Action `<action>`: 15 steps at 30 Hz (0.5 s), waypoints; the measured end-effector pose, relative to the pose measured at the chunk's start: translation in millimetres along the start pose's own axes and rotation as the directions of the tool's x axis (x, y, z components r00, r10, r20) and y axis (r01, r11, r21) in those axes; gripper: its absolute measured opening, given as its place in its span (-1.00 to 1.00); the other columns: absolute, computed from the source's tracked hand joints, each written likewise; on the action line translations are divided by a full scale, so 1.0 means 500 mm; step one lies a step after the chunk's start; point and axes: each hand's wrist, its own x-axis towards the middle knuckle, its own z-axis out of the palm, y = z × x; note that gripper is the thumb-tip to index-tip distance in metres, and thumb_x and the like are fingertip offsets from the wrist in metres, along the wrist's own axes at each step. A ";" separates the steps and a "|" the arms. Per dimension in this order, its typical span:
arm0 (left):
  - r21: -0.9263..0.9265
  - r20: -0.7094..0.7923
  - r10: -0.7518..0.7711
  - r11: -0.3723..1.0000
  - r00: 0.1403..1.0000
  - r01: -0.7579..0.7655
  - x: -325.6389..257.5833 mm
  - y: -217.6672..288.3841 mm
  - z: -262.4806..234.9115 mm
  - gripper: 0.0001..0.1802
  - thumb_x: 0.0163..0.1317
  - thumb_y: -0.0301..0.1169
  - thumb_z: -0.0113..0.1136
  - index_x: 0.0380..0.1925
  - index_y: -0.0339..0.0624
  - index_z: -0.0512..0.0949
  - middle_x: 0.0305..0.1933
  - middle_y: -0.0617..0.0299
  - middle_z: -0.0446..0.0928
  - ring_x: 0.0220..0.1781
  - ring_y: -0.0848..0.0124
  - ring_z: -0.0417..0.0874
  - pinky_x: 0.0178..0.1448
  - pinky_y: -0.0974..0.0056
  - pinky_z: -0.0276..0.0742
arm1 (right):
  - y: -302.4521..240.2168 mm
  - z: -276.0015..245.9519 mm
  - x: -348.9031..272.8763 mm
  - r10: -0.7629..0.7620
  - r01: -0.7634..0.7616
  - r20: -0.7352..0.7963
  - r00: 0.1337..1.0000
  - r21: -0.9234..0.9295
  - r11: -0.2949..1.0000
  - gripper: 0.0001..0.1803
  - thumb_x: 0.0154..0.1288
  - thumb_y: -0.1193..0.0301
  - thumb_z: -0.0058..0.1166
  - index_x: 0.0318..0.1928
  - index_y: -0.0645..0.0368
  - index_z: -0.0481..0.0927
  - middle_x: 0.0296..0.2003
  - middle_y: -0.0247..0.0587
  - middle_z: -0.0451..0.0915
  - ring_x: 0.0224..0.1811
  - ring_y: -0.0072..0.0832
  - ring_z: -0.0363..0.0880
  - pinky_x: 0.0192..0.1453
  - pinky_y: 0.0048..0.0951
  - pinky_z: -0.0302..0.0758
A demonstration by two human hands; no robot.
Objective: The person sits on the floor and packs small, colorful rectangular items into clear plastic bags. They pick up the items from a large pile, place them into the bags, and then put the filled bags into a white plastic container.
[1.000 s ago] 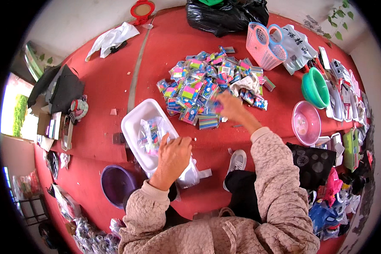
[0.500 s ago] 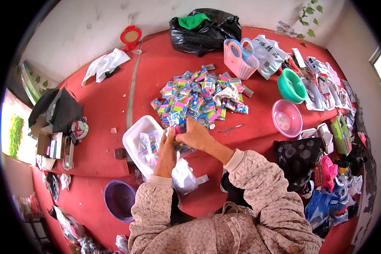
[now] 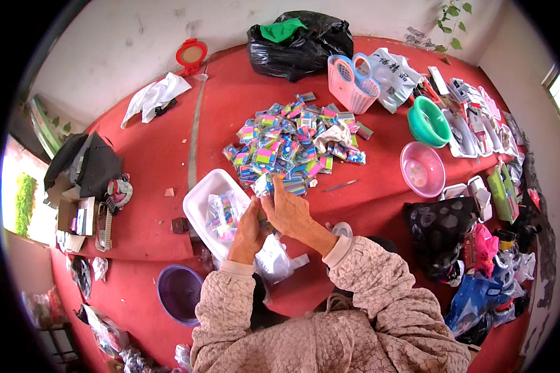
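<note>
Small colourful packet (image 3: 262,184): pinched at the near edge of the white tray (image 3: 200,205), between both hands. Right hand (image 3: 290,212) has its fingers curled onto the packet, grip closed on it. Left hand (image 3: 249,230) lies just beside, over the tray's right rim, fingers bent toward the same packet; whether its grip actually clamps the packet is hard to tell, as the right hand covers the contact.

Tray: sits on the red surface (image 3: 230,112), holds a clear bag of packets (image 3: 221,214). Crumpled clear plastic bag (image 3: 274,261) touches the tray's near right corner.

Pile of bright packets (image 3: 292,146): just beyond the tray, touching its far right corner. Pink bowl (image 3: 422,169) lies well to the right of the tray, green bowl (image 3: 429,121) beyond that. Pink basket (image 3: 353,81) and black bin bag (image 3: 298,40) lie far beyond the tray. Purple bucket (image 3: 179,293) stands near the tray's near left side. Red-framed mirror (image 3: 191,55) is far beyond, to the left.
</note>
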 end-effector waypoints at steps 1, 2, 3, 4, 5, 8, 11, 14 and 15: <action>-0.106 0.006 -0.128 0.986 0.992 0.128 0.006 0.003 0.001 -0.58 0.30 -0.08 -0.27 -0.01 -0.11 0.32 -0.08 0.23 0.41 -0.05 0.39 0.45 -0.04 0.23 0.43 | -0.002 -0.005 0.000 0.004 -0.004 0.005 1.000 -0.007 1.000 -0.38 0.20 0.13 -0.21 0.14 0.31 0.05 -0.36 0.25 0.51 -0.31 0.07 0.51 -0.21 -0.08 0.41; -0.093 -0.038 -0.100 0.991 0.994 0.096 0.009 0.006 0.003 -0.60 0.30 -0.10 -0.24 -0.03 -0.12 0.34 -0.07 0.21 0.41 -0.07 0.38 0.47 -0.06 0.25 0.44 | -0.009 -0.013 0.002 -0.001 0.001 0.009 1.000 -0.015 1.000 -0.44 0.22 0.18 -0.22 0.12 0.30 0.10 -0.34 0.26 0.50 -0.31 0.07 0.51 -0.21 -0.09 0.41; -0.079 -0.081 -0.071 0.995 0.994 0.065 0.011 0.005 0.006 -0.62 0.29 -0.12 -0.20 -0.05 -0.13 0.35 -0.06 0.20 0.42 -0.10 0.37 0.49 -0.08 0.26 0.46 | -0.011 -0.019 0.005 -0.005 0.005 0.013 1.000 -0.023 1.000 -0.49 0.23 0.23 -0.23 0.09 0.28 0.14 -0.33 0.27 0.49 -0.31 0.07 0.51 -0.20 -0.09 0.42; -0.064 -0.124 -0.042 0.997 0.991 0.035 0.014 0.004 0.010 -0.64 0.28 -0.14 -0.17 -0.07 -0.13 0.37 -0.05 0.18 0.43 -0.12 0.36 0.51 -0.10 0.28 0.47 | 0.016 -0.003 0.017 -0.155 0.155 -0.029 0.987 -0.017 0.988 -0.55 0.24 0.28 -0.25 0.07 0.28 0.19 -0.31 0.26 0.49 -0.30 0.06 0.50 -0.21 -0.09 0.41; -0.247 -0.035 -0.004 0.969 0.999 -0.004 0.035 -0.009 -0.001 -0.66 0.27 -0.16 -0.15 -0.11 -0.14 0.40 -0.10 0.18 0.46 -0.17 0.36 0.53 -0.15 0.26 0.51 | 0.063 0.028 0.036 -0.308 0.308 -0.067 0.949 -0.019 0.951 -0.61 0.24 0.34 -0.26 0.04 0.27 0.23 -0.29 0.25 0.49 -0.29 0.05 0.50 -0.22 -0.09 0.41; -0.406 0.138 0.042 0.913 0.990 0.018 0.042 0.004 -0.009 -0.62 0.25 -0.13 -0.12 -0.09 -0.15 0.40 -0.16 0.17 0.50 -0.19 0.33 0.55 -0.14 0.22 0.53 | 0.052 -0.077 0.051 -0.392 0.379 0.089 0.916 0.132 0.916 -0.63 0.29 0.33 -0.30 0.01 0.29 0.34 -0.14 0.19 0.44 -0.10 -0.01 0.44 -0.05 -0.27 0.39; -0.398 0.205 -0.042 0.909 0.978 0.123 0.035 0.008 0.008 -0.48 0.21 -0.03 -0.13 0.00 -0.19 0.35 -0.18 0.09 0.52 -0.27 0.28 0.60 -0.30 0.19 0.60 | 0.062 -0.118 0.073 -0.060 0.078 -0.050 0.997 0.639 0.765 -0.64 0.31 0.29 -0.26 -0.09 0.30 0.44 -0.15 0.09 0.48 -0.11 -0.20 0.47 0.00 -0.39 0.36; -0.413 0.242 -0.074 0.894 0.967 0.171 0.030 -0.012 0.023 -0.45 0.20 0.01 -0.16 -0.01 -0.19 0.36 -0.19 0.06 0.52 -0.32 0.23 0.62 -0.45 0.17 0.61 | 0.058 -0.109 0.076 -0.023 0.125 -0.140 0.990 0.786 0.605 -0.63 0.31 0.25 -0.23 -0.11 0.29 0.47 -0.21 -0.06 0.53 -0.15 -0.38 0.47 -0.01 -0.48 0.34; -0.412 0.267 -0.070 0.893 0.961 0.180 0.024 -0.014 0.034 -0.47 0.20 0.00 -0.16 -0.02 -0.18 0.37 -0.19 0.07 0.52 -0.31 0.22 0.62 -0.44 0.16 0.61 | 0.056 -0.098 0.076 -0.058 0.160 -0.156 0.986 0.789 0.593 -0.63 0.31 0.25 -0.22 -0.11 0.29 0.47 -0.23 -0.10 0.54 -0.16 -0.43 0.47 -0.01 -0.50 0.34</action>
